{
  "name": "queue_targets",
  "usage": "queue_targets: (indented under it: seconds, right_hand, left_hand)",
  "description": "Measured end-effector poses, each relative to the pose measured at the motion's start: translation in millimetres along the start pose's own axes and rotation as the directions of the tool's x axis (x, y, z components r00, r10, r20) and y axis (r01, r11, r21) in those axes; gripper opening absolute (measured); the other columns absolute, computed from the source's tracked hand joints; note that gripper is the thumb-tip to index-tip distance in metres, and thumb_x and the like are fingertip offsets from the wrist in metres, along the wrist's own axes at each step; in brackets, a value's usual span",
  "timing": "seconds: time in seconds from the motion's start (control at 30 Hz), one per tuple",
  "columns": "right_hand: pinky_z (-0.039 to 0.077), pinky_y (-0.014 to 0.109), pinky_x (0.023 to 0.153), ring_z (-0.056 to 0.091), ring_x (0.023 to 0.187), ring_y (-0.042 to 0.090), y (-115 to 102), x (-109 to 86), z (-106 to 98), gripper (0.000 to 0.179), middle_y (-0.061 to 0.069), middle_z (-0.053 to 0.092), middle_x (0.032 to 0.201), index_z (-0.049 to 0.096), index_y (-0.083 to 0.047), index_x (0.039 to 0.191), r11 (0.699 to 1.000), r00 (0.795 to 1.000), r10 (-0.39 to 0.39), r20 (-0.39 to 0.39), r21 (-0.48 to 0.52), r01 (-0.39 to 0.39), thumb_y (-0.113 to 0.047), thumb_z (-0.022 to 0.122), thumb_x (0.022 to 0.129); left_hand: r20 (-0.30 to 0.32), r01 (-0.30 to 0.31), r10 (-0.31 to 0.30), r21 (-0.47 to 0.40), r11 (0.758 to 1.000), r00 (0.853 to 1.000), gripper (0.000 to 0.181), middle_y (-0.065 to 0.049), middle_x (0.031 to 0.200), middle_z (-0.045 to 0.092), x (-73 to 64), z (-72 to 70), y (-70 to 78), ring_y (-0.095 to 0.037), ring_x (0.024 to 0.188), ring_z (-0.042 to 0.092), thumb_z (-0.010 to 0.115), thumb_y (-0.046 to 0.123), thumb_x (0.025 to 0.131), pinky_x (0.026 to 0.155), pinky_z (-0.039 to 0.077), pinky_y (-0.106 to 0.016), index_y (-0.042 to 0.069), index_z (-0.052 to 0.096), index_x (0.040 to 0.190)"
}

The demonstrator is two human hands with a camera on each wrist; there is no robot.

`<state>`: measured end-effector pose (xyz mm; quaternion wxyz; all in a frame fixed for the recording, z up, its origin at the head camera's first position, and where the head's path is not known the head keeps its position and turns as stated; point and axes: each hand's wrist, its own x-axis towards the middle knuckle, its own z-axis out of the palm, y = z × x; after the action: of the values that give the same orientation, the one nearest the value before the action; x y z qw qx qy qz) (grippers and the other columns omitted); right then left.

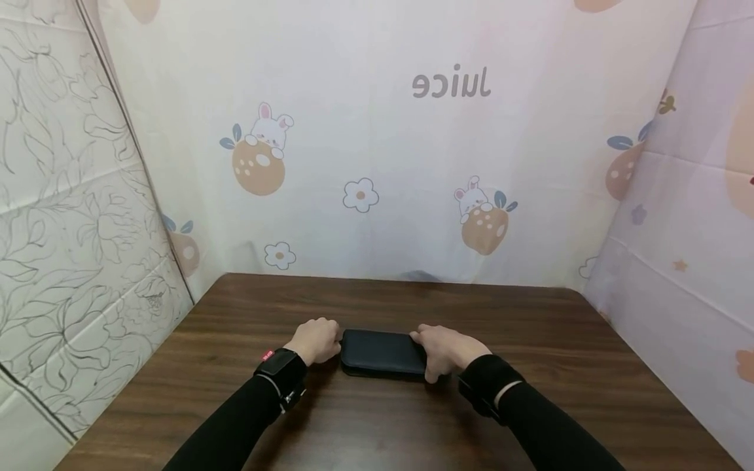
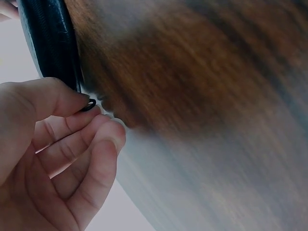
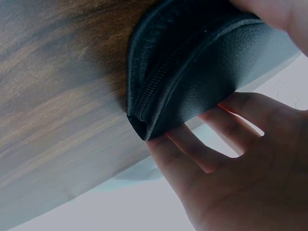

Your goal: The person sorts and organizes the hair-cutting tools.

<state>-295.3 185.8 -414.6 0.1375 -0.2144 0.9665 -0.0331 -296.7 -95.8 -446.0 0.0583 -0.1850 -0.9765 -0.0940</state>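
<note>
A black, leather-like zip case (image 1: pixel 383 353) with rounded corners lies lengthwise on the wooden table. At its left end my left hand (image 1: pixel 318 340) pinches a small black zipper pull (image 2: pixel 88 105) between thumb and curled fingers. My right hand (image 1: pixel 444 350) grips the opposite end, thumb on the near side and fingers along the far edge. In the right wrist view, the zipper teeth (image 3: pixel 156 86) run round the case's edge, closed where they show. Part of the right end is hidden under the right hand in the head view.
The dark wooden table (image 1: pixel 501 418) ends at a patterned curtain (image 1: pixel 365 131) behind. More patterned cloth (image 1: pixel 677 216) hangs on the right, and a floral sheet (image 1: pixel 76 229) on the left. Each wrist wears a black strap.
</note>
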Motion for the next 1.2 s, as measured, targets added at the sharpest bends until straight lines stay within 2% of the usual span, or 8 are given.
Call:
queue_targets:
  seconds: [0.13, 0.2, 0.4, 0.53, 0.7, 0.87, 1.0, 1.2]
  right_hand:
    - [0.043, 0.042, 0.083, 0.052, 0.123, 0.028, 0.5, -0.8, -0.1, 0.086, 0.013, 0.042, 0.154, 0.046, -0.009, 0.153, 1.000, 1.000, -0.007, 0.002, -0.008, 0.008, -0.007, 0.083, 0.076]
    - [0.043, 0.042, 0.084, 0.052, 0.123, 0.027, 0.6, -0.8, -0.9, 0.086, 0.013, 0.041, 0.155, 0.046, -0.009, 0.153, 1.000, 1.000, -0.007, -0.003, -0.005, 0.007, -0.007, 0.083, 0.075]
    - [0.043, 0.042, 0.089, 0.049, 0.133, 0.032, 0.4, -0.8, -2.3, 0.085, 0.014, 0.040, 0.157, 0.046, -0.009, 0.153, 1.000, 1.000, -0.011, -0.008, -0.017, 0.011, -0.007, 0.083, 0.076]
    - [0.043, 0.041, 0.086, 0.051, 0.124, 0.027, -0.2, -0.6, -1.6, 0.085, 0.011, 0.043, 0.153, 0.047, -0.010, 0.153, 1.000, 1.000, -0.008, -0.003, -0.014, 0.008, -0.007, 0.083, 0.076]
    - [0.043, 0.041, 0.084, 0.052, 0.119, 0.024, 0.0, -1.0, -0.2, 0.085, 0.009, 0.045, 0.151, 0.047, -0.011, 0.153, 1.000, 1.000, 0.001, 0.001, -0.008, -0.001, -0.007, 0.083, 0.075]
    - [0.043, 0.040, 0.082, 0.051, 0.111, 0.023, 0.1, -1.5, 1.2, 0.085, 0.008, 0.047, 0.147, 0.048, -0.011, 0.152, 1.000, 1.000, -0.003, -0.003, 0.008, 0.003, -0.005, 0.084, 0.074]
    - [0.043, 0.041, 0.082, 0.051, 0.114, 0.023, 1.0, -0.9, 0.8, 0.085, 0.009, 0.046, 0.149, 0.048, -0.011, 0.152, 1.000, 1.000, -0.005, -0.005, 0.006, 0.005, -0.005, 0.083, 0.075]
    - [0.044, 0.041, 0.086, 0.051, 0.119, 0.024, 0.7, 0.0, -0.8, 0.086, 0.009, 0.045, 0.150, 0.047, -0.011, 0.153, 1.000, 1.000, 0.003, 0.000, -0.005, -0.003, -0.007, 0.084, 0.075]
  left_hand:
    - [-0.002, 0.021, -0.021, 0.013, 1.000, 1.000, 0.031, 0.001, 0.062, 0.040, 0.8, 0.3, 1.7, -0.017, 0.060, 0.038, 0.065, 0.007, 0.092, 0.062, 0.033, -0.036, 0.016, 0.049, 0.067]
    - [-0.012, 0.024, -0.024, 0.017, 1.000, 1.000, 0.031, 0.001, 0.062, 0.041, 1.6, 0.6, 2.3, -0.017, 0.059, 0.039, 0.065, 0.007, 0.093, 0.061, 0.033, -0.036, 0.015, 0.049, 0.067]
    - [-0.006, 0.047, -0.047, 0.028, 0.998, 0.999, 0.020, -0.001, 0.068, 0.053, 4.2, 0.8, 2.9, -0.018, 0.062, 0.047, 0.066, 0.009, 0.093, 0.062, 0.039, -0.037, 0.013, 0.060, 0.075]
    - [0.010, 0.066, -0.066, 0.028, 0.997, 0.998, 0.010, -0.004, 0.076, 0.061, 6.5, 0.3, 3.2, -0.021, 0.067, 0.055, 0.067, 0.010, 0.093, 0.065, 0.046, -0.039, 0.011, 0.067, 0.083]
    - [0.023, 0.075, -0.076, 0.021, 0.997, 0.997, 0.010, -0.004, 0.073, 0.058, 7.5, 1.0, 4.3, -0.021, 0.065, 0.054, 0.065, 0.008, 0.095, 0.064, 0.043, -0.039, 0.010, 0.065, 0.084]
    - [0.033, 0.073, -0.073, 0.005, 0.997, 0.997, 0.020, -0.003, 0.066, 0.050, 6.4, 0.3, 5.1, -0.020, 0.061, 0.047, 0.062, 0.005, 0.096, 0.062, 0.037, -0.037, 0.011, 0.059, 0.077]
    - [0.041, 0.077, -0.077, 0.003, 0.997, 0.996, 0.017, -0.003, 0.069, 0.053, 6.9, -4.2, 6.7, -0.020, 0.062, 0.049, 0.063, 0.006, 0.096, 0.063, 0.039, -0.038, 0.010, 0.061, 0.080]
    - [0.033, 0.073, -0.073, 0.005, 0.997, 0.997, 0.015, -0.004, 0.070, 0.054, 9.2, -3.5, 5.0, -0.021, 0.063, 0.050, 0.063, 0.006, 0.096, 0.064, 0.039, -0.038, 0.010, 0.061, 0.081]
